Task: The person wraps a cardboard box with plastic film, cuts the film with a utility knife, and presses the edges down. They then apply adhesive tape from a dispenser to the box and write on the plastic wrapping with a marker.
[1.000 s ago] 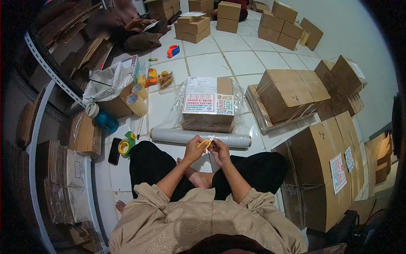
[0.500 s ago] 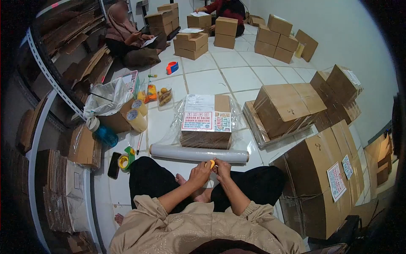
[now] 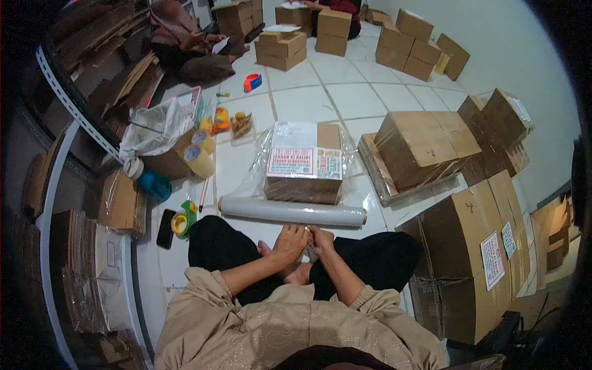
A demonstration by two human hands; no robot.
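My left hand (image 3: 291, 242) and my right hand (image 3: 320, 239) meet above my crossed legs, fingers curled in. Something small and pale shows between them, too small to name. Just beyond my hands a roll of clear film (image 3: 293, 211) lies crosswise on the tiles. Behind the roll sits a cardboard box (image 3: 303, 188) loosely wrapped in clear plastic, with a red-and-white printed label (image 3: 291, 162) on top. To the left a green tape dispenser (image 3: 183, 220) stands beside a black phone (image 3: 165, 229).
Large cartons (image 3: 459, 246) stand at my right. A blue bottle (image 3: 153, 184), tape rolls (image 3: 198, 160) and a plastic-lined box (image 3: 161, 143) are at the left, beside a shelf (image 3: 132, 296). Two people sit at the back, one at the left (image 3: 185, 43), among stacked boxes (image 3: 280, 52).
The view has tilted slightly downward, so distant things appear higher. The orange object seen between my hands earlier no longer shows, and my fingers are closer together.
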